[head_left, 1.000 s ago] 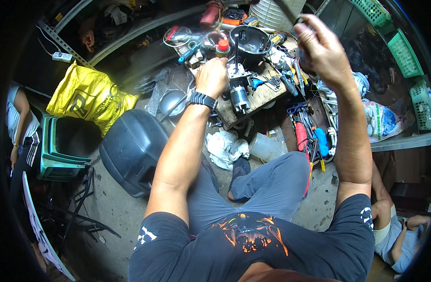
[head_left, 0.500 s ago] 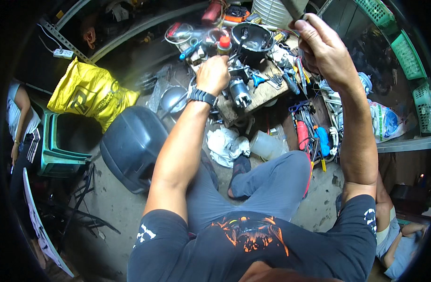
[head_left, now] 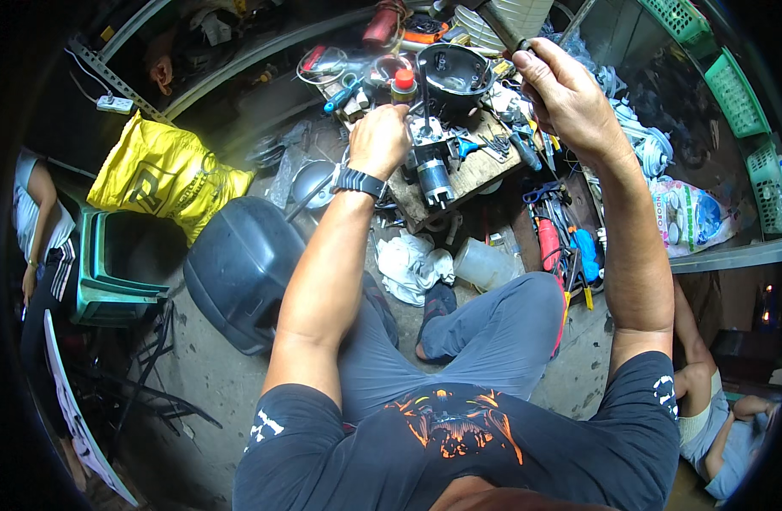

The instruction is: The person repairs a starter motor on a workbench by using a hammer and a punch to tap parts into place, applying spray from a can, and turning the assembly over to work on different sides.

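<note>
My right hand [head_left: 570, 100], raised at the upper right, is closed around the handle of a hammer [head_left: 503, 25]. The hammer's far end is dark and partly cut off by the top edge. My left hand [head_left: 379, 140] makes a fist over the left side of a low wooden bench [head_left: 491, 175]; what its fingers hold is hidden. Just right of it, a dark rod [head_left: 424, 102] stands upright at a metal assembly. Below that assembly sits a cylindrical motor [head_left: 434, 177] in black and silver. A red-capped bottle [head_left: 404, 85] stands just beyond my left hand.
Behind the motor is a black bowl [head_left: 455, 72]. Blue-handled pliers [head_left: 466, 146] lie on the bench. Tools fill a holder [head_left: 561, 243] at right. A black case [head_left: 242, 268], yellow sack [head_left: 165, 175] and green stools [head_left: 110, 264] stand left. Other people sit at both sides.
My right hand has come slightly left with the hammer, whose handle now slants left. My left hand has shifted slightly left and nearer, and the upright rod and motor show more fully.
</note>
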### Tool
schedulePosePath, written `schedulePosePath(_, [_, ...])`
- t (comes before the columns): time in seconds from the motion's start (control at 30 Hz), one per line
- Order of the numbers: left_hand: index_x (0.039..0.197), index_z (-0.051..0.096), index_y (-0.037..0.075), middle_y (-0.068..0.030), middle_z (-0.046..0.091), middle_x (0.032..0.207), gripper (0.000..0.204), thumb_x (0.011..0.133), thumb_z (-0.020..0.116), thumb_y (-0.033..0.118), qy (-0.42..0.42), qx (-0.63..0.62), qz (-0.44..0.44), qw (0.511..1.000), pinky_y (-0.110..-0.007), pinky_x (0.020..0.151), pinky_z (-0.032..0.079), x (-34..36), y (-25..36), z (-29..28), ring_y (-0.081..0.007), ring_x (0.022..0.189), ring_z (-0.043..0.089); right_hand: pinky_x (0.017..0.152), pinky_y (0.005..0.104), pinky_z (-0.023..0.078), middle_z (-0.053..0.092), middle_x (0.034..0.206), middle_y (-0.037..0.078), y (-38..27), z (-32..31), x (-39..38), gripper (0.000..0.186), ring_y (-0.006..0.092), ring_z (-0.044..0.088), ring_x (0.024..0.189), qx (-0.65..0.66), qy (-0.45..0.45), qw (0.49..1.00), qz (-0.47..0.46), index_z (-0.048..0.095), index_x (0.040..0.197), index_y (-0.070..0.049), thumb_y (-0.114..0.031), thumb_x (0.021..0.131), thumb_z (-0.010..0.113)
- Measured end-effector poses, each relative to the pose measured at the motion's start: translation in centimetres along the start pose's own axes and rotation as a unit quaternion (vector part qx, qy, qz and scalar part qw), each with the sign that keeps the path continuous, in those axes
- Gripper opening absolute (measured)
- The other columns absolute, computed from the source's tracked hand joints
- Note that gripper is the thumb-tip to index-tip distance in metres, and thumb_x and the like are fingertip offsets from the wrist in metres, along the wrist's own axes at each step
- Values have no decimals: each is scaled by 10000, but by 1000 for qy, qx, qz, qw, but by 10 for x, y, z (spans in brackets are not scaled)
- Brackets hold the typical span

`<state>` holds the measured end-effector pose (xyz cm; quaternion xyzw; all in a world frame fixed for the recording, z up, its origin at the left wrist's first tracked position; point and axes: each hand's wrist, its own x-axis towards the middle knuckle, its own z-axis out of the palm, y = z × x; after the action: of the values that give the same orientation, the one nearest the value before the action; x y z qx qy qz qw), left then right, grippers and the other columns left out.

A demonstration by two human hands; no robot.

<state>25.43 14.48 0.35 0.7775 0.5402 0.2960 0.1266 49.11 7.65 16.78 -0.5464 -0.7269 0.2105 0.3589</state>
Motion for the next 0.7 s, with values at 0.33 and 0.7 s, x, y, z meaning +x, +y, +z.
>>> schedulePosePath(0.33, [1127, 745, 62, -223, 734, 1057, 257, 974, 612, 221, -30, 9, 6, 999, -498, 902, 551, 2, 5, -4, -401, 1018, 701, 771, 372, 498, 646, 883, 131, -3, -1, -1, 344, 227, 624, 824, -8, 9, 1000, -3, 614, 1136, 6, -325, 1072, 546])
schedulePosePath(0.7, [1117, 749, 58, -220, 738, 1048, 258, 976, 610, 223, -23, 12, -6, 1000, -493, 893, 554, -1, 1, -4, -397, 1008, 705, 529, 272, 470, 622, 825, 63, -41, -27, 16, 308, 158, 557, 618, 10, 190, 939, -288, 591, 1153, 19, -275, 1095, 523])
